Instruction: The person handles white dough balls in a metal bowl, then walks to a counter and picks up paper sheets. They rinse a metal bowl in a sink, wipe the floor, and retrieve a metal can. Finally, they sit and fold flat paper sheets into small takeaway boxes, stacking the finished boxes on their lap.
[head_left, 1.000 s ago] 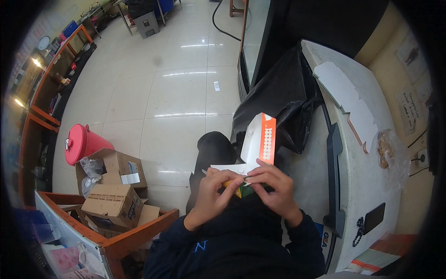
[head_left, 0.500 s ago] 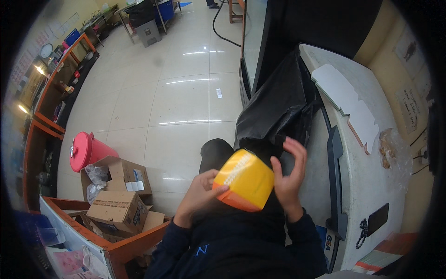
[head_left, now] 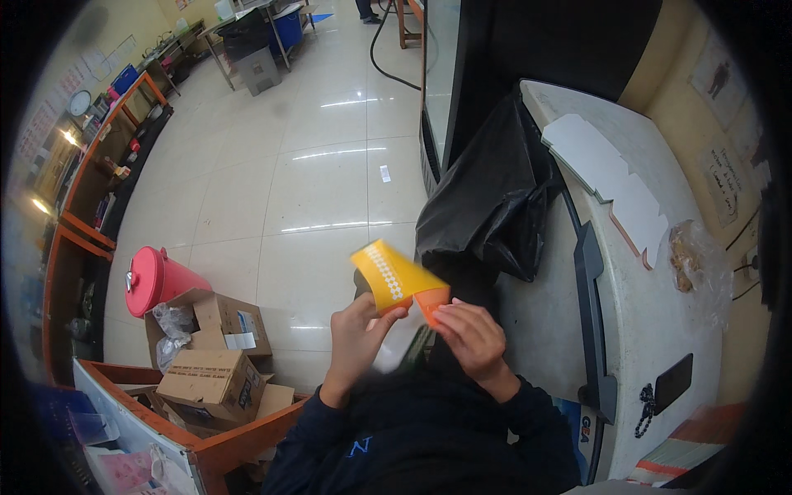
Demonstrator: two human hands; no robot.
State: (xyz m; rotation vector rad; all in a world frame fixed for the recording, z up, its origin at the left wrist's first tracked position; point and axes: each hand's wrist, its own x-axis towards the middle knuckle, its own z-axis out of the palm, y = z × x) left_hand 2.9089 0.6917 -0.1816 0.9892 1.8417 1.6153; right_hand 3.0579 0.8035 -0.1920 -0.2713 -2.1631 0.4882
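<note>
Above the lap, head view: a yellow-and-orange carton (head_left: 400, 272) is held up between the two hands, white checks banding its yellow face; it is partly blurred, so its exact fold cannot be told.
Left hand (head_left: 355, 330): nearly closed, thumb and fingers pinching the carton's lower left edge — probably to steady the body of it while leaving the yellow face uncovered.
Right hand (head_left: 474, 338): fingers curled together, gripping the orange end of the carton by its tip; a hold at opposite ends seems meant to control both parts at once.
Under the carton: a dark green patch (head_left: 418, 345), blurred; whether it belongs to the same piece, I cannot tell.
White table (head_left: 652, 322): beside the right arm, bearing a stack of white card pieces (head_left: 602, 169), laid flat, perhaps so they keep their shape and lie within reach.
Table's outer side: a clear plastic bag (head_left: 709, 280) with something brown inside, then a phone (head_left: 674, 385) with a string of beads (head_left: 645, 412) next to it, likely set aside from the hands.
Left floor: a closed cardboard box (head_left: 198, 379) near a lidded red bucket (head_left: 157, 280) — both well apart from the carton.
</note>
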